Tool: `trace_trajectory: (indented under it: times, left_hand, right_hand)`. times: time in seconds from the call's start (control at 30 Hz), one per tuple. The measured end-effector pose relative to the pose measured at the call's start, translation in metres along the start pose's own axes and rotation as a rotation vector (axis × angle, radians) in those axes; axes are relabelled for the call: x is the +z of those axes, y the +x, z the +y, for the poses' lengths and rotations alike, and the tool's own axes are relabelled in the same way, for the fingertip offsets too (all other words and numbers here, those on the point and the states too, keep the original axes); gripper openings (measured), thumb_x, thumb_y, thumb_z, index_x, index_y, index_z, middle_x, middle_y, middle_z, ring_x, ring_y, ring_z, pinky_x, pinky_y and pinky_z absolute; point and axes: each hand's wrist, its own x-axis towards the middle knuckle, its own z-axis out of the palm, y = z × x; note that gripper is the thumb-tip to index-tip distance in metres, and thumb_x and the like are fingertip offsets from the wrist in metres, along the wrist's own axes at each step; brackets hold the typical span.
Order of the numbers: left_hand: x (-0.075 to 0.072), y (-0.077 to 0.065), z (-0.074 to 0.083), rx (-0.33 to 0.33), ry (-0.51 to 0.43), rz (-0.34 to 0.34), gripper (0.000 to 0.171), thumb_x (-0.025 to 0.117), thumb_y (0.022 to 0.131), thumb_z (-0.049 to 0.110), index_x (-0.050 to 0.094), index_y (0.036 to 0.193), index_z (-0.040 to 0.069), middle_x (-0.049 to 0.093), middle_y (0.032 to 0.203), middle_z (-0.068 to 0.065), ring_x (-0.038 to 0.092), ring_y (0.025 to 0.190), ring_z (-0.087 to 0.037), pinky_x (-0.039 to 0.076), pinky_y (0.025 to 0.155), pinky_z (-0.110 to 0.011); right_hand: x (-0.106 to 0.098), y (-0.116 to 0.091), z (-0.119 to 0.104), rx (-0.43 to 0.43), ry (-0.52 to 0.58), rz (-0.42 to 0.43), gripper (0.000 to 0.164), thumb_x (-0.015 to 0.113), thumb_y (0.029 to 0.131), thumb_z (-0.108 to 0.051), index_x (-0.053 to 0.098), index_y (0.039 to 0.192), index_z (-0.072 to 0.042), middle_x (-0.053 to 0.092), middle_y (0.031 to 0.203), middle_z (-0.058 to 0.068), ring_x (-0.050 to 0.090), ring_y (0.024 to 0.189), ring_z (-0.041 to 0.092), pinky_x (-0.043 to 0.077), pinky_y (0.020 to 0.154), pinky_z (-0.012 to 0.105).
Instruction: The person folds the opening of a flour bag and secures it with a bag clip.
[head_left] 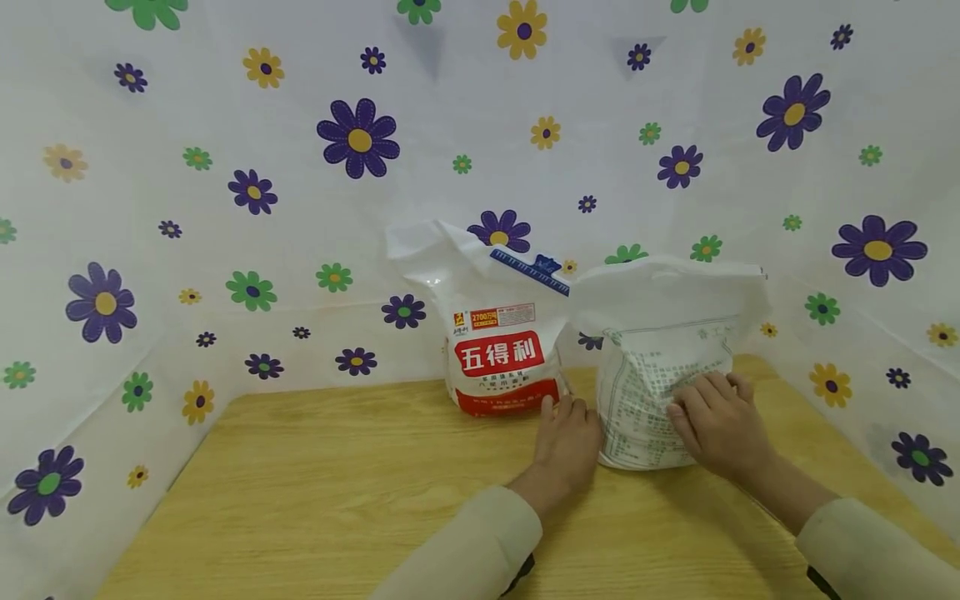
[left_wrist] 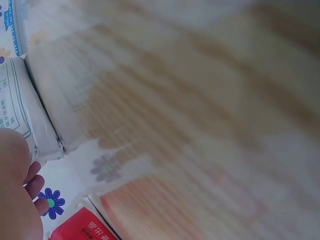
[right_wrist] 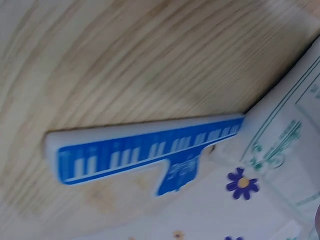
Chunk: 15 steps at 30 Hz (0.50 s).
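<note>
At mid-frame, a red-labelled bag (head_left: 501,354) stands with a blue clip (head_left: 528,271) across its top. Just below, the left hand (head_left: 567,442) extends loose fingers beside the green-printed bag (head_left: 652,367), right of centre. The right hand (head_left: 722,423) touches that bag's front, fingers bent; whether they're pinching it, I can't tell.

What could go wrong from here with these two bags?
1. The green-printed bag shows no clip on its top in the head view; tipping it might let its contents out.
2. The blue clip lies beside that bag, so the right hand could knock it.
3. The left hand sits close to the red-and-white bag and might nudge it.
</note>
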Motion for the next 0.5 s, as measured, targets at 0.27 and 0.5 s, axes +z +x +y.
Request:
trace_trajectory:
  times: [0.27, 0.5]
  left_hand:
    - [0.002, -0.001, 0.002, -0.009, 0.032, -0.020, 0.039, 0.069, 0.080, 0.034, 0.057, 0.113, 0.017, 0.054, 0.111, -0.001, 0.041, 0.111, -0.022, 0.026, 0.095, -0.043]
    - [0.000, -0.001, 0.003, -0.006, 0.050, -0.009, 0.038, 0.067, 0.081, 0.034, 0.057, 0.113, 0.017, 0.055, 0.112, -0.002, 0.042, 0.114, -0.022, 0.026, 0.095, -0.043]
  right_hand:
    - [-0.017, -0.028, 0.025, 0.318, -0.078, -0.163, 0.043, 0.033, 0.097, -0.035, 0.052, 0.089, 0.003, 0.051, 0.080, 0.015, 0.041, 0.077, 0.032, 0.022, 0.073, 0.050]
    - [-0.018, -0.032, 0.027, 0.494, -0.138, -0.217, 0.027, 0.045, 0.092, -0.017, 0.050, 0.102, 0.007, 0.049, 0.081, 0.018, 0.040, 0.073, 0.032, 0.025, 0.066, 0.044]
